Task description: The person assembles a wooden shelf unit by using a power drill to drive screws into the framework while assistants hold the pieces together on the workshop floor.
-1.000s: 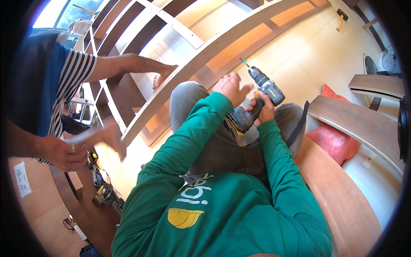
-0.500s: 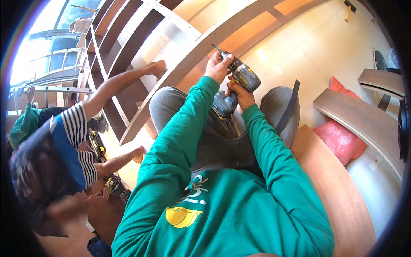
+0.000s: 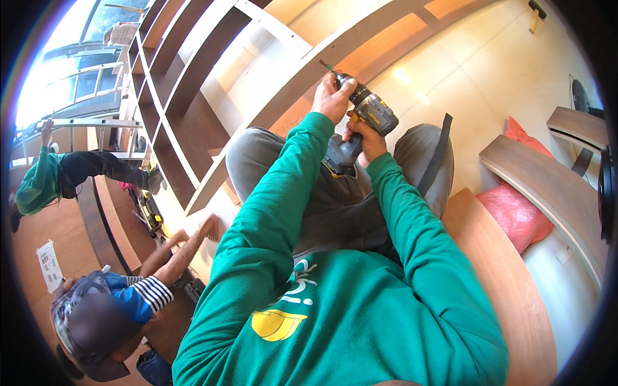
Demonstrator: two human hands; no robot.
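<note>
A grey and black cordless drill [image 3: 376, 116] is held in both hands above my lap, its battery end low between my knees. My right hand [image 3: 369, 137] is wrapped round its grip. With thumb and fingers, my left hand [image 3: 333, 100] grasps the front end by the chuck. A thin drill bit [image 3: 327, 66] points up and left, its tip at the long wooden board [image 3: 290, 87]. Whether the tip touches the board, I cannot tell. The trigger finger is partly hidden.
Left of me, a co-worker in a striped sleeve [image 3: 153, 294] bends low; another in green [image 3: 40, 186] is by a ladder [image 3: 96, 122]. A wooden shelf frame [image 3: 193, 138] stands ahead. Curved boards [image 3: 547, 186] and a red bag [image 3: 515, 215] lie right, a hammer [image 3: 534, 18] far right.
The striped-sleeved co-worker has moved away from the shelf frame and lower down at left, uncovering the green-sleeved one. My hands keep their hold on the drill, with the view slightly shifted.
</note>
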